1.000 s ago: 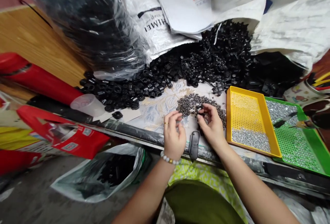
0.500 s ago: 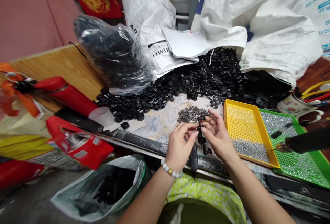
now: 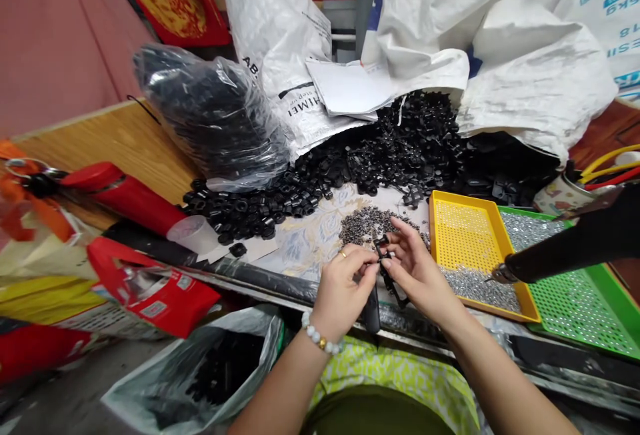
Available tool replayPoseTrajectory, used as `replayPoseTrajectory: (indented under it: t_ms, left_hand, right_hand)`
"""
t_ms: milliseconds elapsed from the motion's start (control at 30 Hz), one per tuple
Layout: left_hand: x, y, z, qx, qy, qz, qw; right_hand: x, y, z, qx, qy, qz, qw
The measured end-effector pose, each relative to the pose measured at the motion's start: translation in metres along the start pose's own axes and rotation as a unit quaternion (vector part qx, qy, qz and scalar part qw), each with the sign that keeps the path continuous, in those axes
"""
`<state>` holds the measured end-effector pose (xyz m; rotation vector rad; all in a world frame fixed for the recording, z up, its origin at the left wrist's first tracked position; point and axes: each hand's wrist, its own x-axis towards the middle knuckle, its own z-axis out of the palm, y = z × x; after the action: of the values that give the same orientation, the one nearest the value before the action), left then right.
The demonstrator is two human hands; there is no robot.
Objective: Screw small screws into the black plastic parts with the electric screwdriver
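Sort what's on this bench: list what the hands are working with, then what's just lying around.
In use:
- black plastic part, pinched between left hand and right hand
- pile of small grey metal pieces, just beyond the hands

Lying about:
- yellow tray
- green tray
- heap of black rings
- red packet
- white sacks
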<state>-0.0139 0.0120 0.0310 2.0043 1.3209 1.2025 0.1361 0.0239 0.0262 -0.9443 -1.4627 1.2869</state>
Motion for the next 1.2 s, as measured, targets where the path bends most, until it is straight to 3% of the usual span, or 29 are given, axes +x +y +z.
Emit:
replayPoseTrajectory:
  t_ms: [133,233,367,533,633,767,867,967,1067,1200]
  left_hand:
    - [0.002,0.002,0.004,0.044,-0.026,0.017,0.999]
    - [0.002,0.003,0.011,0.047,-0.038,0.021,0.998]
    - [0.004,0.005,0.014,0.033,0.009,0.004,0.999]
    - [0.008,0.007,0.008,0.068,0.051,0.004,0.996]
    - [0.010,0.009,0.007,0.069,0.055,0.010,0.996]
    - [0.011,0.010,0.010,0.074,0.059,0.024,0.995]
    - [0.010,0.007,0.009,0.045,0.035,-0.017,0.998]
    - [0.000,0.001,0.002,0.035,0.005,-0.119,0.992]
    - [-0.018,0.002,-0.003,0.154,-0.057,-0.201,0.966]
    - [-0.032,0.015,0.007,0.310,-0.176,-0.182,0.916]
  right_hand:
    - [-0.004,0.001,-0.002,-0.090,0.023,-0.012,0.996]
    - [-0.005,0.004,-0.004,-0.080,0.044,0.007,0.996]
    - [-0.006,0.005,-0.011,0.018,0.054,0.029,0.998]
    - [-0.007,-0.004,-0.022,-0.040,0.005,0.087,0.995]
    - [-0.006,-0.007,-0.023,-0.023,-0.023,0.103,0.994]
    - [-0.003,-0.004,-0.016,0.012,0.019,0.113,0.993]
    - [-0.001,0.003,-0.011,0.021,0.071,0.089,0.993]
    - [-0.002,0.010,-0.010,0.054,0.123,0.064,0.989]
    - [-0.004,0.014,-0.013,0.049,0.146,0.051,0.987]
    - [-0.006,0.018,-0.016,0.064,0.150,0.041,0.986]
